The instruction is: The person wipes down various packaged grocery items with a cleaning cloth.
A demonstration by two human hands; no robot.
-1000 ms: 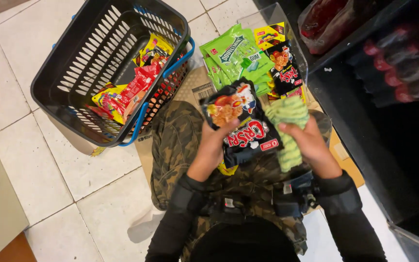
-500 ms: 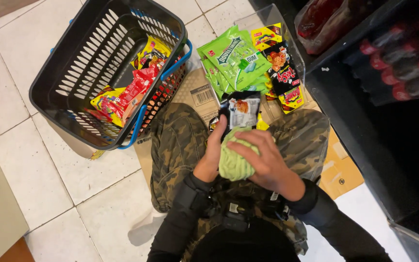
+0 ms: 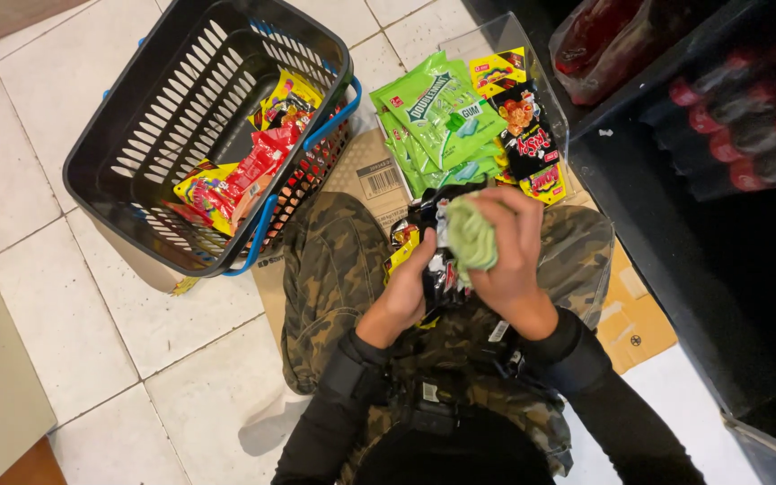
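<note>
A pale green cloth (image 3: 471, 238) sits a little right of the frame's centre, bunched in the right hand (image 3: 507, 251), whose fingers curl closed around it and press it against a dark snack packet (image 3: 437, 269). The left hand (image 3: 406, 292) grips that packet from the lower left, fingers closed on its edge, over the person's lap in camouflage trousers (image 3: 334, 269). Just above the hands, in the upper middle of the frame, a clear box (image 3: 532, 54) holds green gum packets (image 3: 437, 117) with black and yellow snack packets (image 3: 527, 144) beside them on the right. Flattened cardboard (image 3: 635, 319) lies under the knees on the tiled floor (image 3: 65, 323). In the upper left stands a dark shopping basket (image 3: 163, 108) with blue handles, holding red and yellow packets (image 3: 244, 171) in its lower right corner. A dark shelf (image 3: 720, 117) with red-capped bottles fills the upper right.
</note>
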